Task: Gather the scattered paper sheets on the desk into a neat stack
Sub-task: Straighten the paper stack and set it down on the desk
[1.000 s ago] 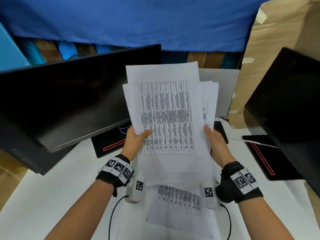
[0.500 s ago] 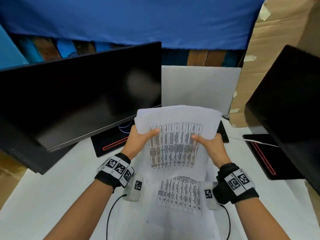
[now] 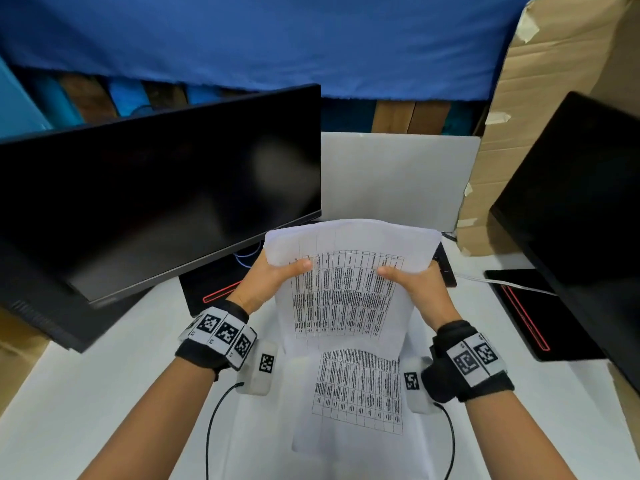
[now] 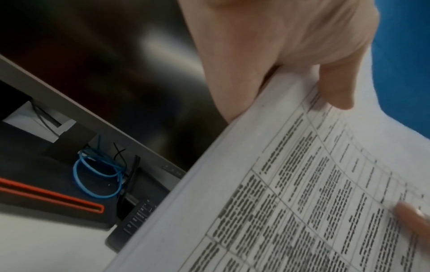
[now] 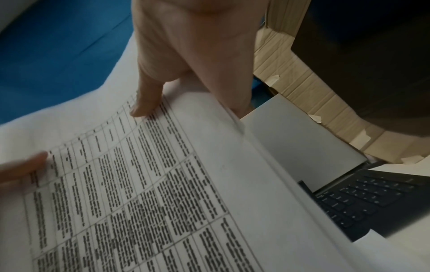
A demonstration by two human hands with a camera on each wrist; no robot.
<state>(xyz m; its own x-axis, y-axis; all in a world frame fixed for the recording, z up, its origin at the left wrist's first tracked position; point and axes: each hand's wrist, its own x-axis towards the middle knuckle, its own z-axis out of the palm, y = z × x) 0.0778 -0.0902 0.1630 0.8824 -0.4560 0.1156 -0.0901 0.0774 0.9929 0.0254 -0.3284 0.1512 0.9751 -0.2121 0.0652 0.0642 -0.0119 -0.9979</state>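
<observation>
The paper sheets (image 3: 349, 289) are held as one bundle above the desk (image 3: 104, 393), in front of the upright white board (image 3: 398, 178) that stands at the back. The bundle is gripped on its left edge by the left hand (image 3: 266, 285) and on its right edge by the right hand (image 3: 419, 289), each thumb pressed on the printed table on the front and the fingers hidden behind the paper. The top of the bundle is seen curling forward over the thumbs, and its lower edge is lost against another printed sheet (image 3: 360, 389) that lies flat on the desk below the bundle, between the two wrists. In the left wrist view the thumb (image 4: 335, 86) is shown clamped over the bundle's edge (image 4: 256, 147); in the right wrist view the other thumb (image 5: 146, 99) is pressed on the same page (image 5: 163, 184). A dark monitor (image 3: 156, 188) is placed left of the bundle, and a second dark screen (image 3: 581, 209) right of it.
</observation>
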